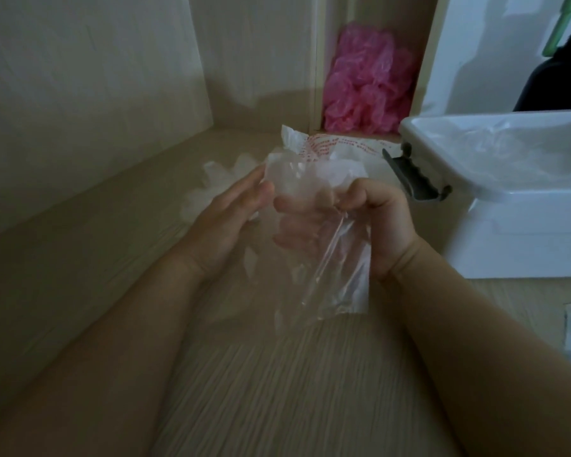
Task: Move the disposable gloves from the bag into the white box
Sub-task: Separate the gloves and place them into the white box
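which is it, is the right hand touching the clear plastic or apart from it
Touching. The head view shows the right hand with fingers curled round the clear plastic, which hangs below its grip.

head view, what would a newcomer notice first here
The crumpled pink plastic in the narrow gap at the back stands out most for its colour. In the middle, the right hand grips a bunch of clear disposable gloves while the left hand touches it with straight fingers. The white box, open, with a dark latch, sits at the right.
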A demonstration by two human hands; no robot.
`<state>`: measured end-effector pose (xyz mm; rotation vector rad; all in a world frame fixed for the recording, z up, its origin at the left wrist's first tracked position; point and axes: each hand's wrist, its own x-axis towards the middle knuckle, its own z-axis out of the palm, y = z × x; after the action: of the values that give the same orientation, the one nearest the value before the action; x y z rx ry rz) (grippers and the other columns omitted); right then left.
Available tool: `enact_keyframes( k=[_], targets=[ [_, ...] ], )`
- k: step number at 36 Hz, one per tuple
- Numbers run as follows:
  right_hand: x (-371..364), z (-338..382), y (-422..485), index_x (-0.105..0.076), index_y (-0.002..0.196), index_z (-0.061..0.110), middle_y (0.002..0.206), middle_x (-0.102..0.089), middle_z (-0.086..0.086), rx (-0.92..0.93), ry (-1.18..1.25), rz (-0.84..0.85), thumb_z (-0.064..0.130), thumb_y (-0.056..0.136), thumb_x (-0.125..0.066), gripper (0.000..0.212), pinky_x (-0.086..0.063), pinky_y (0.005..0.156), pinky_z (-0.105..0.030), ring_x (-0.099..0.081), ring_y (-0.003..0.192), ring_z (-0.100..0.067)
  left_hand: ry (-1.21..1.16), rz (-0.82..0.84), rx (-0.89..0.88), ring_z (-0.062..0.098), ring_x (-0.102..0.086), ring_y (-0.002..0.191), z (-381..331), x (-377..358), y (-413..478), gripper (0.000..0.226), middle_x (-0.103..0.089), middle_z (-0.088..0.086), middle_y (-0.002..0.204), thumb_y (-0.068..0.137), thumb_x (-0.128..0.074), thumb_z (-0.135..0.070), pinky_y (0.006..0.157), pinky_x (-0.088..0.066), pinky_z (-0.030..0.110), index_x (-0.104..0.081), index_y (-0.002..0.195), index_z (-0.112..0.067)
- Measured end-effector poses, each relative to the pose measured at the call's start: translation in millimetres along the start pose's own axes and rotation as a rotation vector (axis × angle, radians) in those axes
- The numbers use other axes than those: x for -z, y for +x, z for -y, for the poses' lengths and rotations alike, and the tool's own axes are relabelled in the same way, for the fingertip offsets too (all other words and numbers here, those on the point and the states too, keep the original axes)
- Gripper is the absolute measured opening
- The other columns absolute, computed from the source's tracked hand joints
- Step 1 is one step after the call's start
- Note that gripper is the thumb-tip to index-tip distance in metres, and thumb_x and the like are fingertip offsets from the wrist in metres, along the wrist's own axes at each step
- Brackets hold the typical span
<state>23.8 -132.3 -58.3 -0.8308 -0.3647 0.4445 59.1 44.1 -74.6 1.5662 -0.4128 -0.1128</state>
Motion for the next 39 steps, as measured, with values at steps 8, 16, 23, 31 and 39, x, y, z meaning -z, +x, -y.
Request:
enact_keyframes(
  k=[8,16,23,31,39],
  targets=[
    [4.0,1.8,1.7,-0.049,0.113,0.006,0.097,-0.053,-0.022,-0.001,-0.038,-0.218,0.012,0.056,-0.055,0.057,-0.050,0.072,-0.036,-0.057,0.078,-0.031,-0.070,0.032,0.069,0.025,-0.065,0.079,2.8,3.0,2.1,0.036,-0.069,0.016,0.088,0.066,-0.074,-0.020,0.077,-0.051,0.034,-0.071,0.093,0.002],
    [6.6,-7.6,11.4,-0.061,0.091,-0.003,0.072,-0.060,-0.014,0.071,-0.573,-0.682,0.009,0.096,-0.048,0.019,-0.053,0.059,-0.035,-0.058,0.064,-0.028,-0.258,-0.379,0.081,0.006,-0.061,0.053,4.3,21.1,15.9,0.013,-0.063,-0.005,0.058,0.087,-0.058,0.000,0.050,-0.050,0.018,-0.058,0.082,-0.012],
    [-17.3,-14.1,15.7,-0.060,0.091,0.002,0.076,-0.058,-0.008,0.134,-0.857,-0.739,0.013,0.097,-0.047,0.018,-0.056,0.059,-0.031,-0.056,0.058,-0.014,-0.074,-0.541,-0.002,0.011,-0.064,0.063,-3.7,14.0,3.5,0.007,-0.069,-0.003,0.072,0.084,-0.068,-0.012,0.055,-0.050,0.022,-0.066,0.085,-0.018],
    [-60.5,55.7,20.9,-0.057,0.074,0.011,0.074,-0.056,-0.005,0.220,-0.958,-0.660,0.009,0.093,-0.049,0.021,-0.056,0.057,-0.030,-0.052,0.064,-0.017,0.084,-0.542,-0.025,0.009,-0.059,0.055,-47.6,4.0,4.7,0.013,-0.065,-0.004,0.063,0.082,-0.072,-0.023,0.058,-0.048,0.025,-0.065,0.075,-0.014],
    [-35.4,150.3,-22.7,-0.051,0.074,0.011,0.071,-0.054,-0.006,0.128,-1.010,-0.869,0.007,0.091,-0.051,0.017,-0.050,0.051,-0.023,-0.055,0.057,-0.016,0.153,-0.586,-0.272,0.002,-0.058,0.072,-123.2,-38.1,43.3,0.037,-0.066,-0.007,0.092,0.081,-0.073,-0.012,0.069,-0.051,0.020,-0.060,0.114,-0.021]
  ],
)
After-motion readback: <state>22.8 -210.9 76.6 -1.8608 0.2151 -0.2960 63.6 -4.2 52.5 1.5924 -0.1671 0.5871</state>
